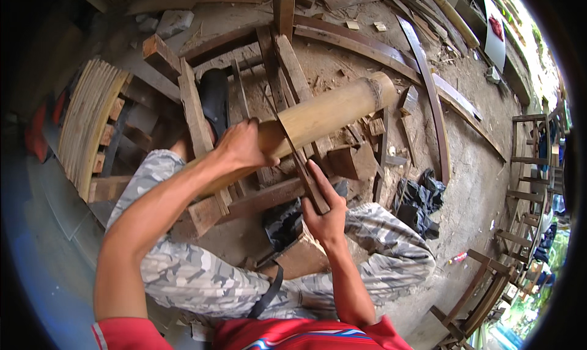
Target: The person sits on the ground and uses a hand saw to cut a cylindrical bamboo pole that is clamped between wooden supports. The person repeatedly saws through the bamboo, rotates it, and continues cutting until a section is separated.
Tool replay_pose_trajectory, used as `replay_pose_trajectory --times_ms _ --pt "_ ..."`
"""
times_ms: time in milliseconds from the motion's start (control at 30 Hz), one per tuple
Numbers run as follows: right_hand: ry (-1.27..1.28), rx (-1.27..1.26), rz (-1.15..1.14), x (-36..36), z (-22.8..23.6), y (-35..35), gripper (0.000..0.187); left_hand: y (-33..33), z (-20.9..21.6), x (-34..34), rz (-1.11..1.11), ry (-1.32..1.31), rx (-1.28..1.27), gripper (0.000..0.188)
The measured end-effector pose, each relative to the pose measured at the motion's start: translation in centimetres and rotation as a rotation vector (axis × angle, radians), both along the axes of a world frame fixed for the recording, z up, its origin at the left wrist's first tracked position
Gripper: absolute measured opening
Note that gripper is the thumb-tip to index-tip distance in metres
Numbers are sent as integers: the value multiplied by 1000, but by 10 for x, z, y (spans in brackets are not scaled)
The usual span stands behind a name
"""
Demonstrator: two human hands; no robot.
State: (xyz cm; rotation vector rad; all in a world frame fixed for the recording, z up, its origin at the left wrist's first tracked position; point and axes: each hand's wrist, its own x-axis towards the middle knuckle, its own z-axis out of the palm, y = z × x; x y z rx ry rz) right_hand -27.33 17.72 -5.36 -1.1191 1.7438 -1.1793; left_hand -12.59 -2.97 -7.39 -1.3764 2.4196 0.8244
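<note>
A thick, pale yellow bamboo pole (333, 114) lies slanted across a rough wooden frame. Its ringed end points up to the right, and its lower part passes under my left forearm. My left hand (241, 145) is closed over the pole, left of a long, narrow dark blade (292, 143). The blade crosses the bamboo, touching it; whether it is a saw or a knife I cannot make out. My right hand (327, 218) is wrapped around the blade's wider near end, with the index finger stretched along it.
The wooden frame (194, 114) of beams stands before my legs. A stack of thin slats (88, 123) is at the left. Black plastic (422, 200) and long boards (428, 99) lie on the right, among wood scraps. A ladder-like wooden rack (527, 182) stands far right.
</note>
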Motion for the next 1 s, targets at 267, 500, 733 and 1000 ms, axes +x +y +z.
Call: replay_pose_trajectory --times_ms 267,500,733,1000 --pt "113 -18 37 13 23 15 72 10 -5 11 -125 69 -77 97" --pt "56 -6 22 24 28 10 73 4 -9 17 -142 71 -65 96" --pt "-44 -60 14 38 13 12 74 0 1 31 -166 -25 6 101" --pt "-43 -108 57 32 -36 33 69 15 -5 41 -102 72 -86 104"
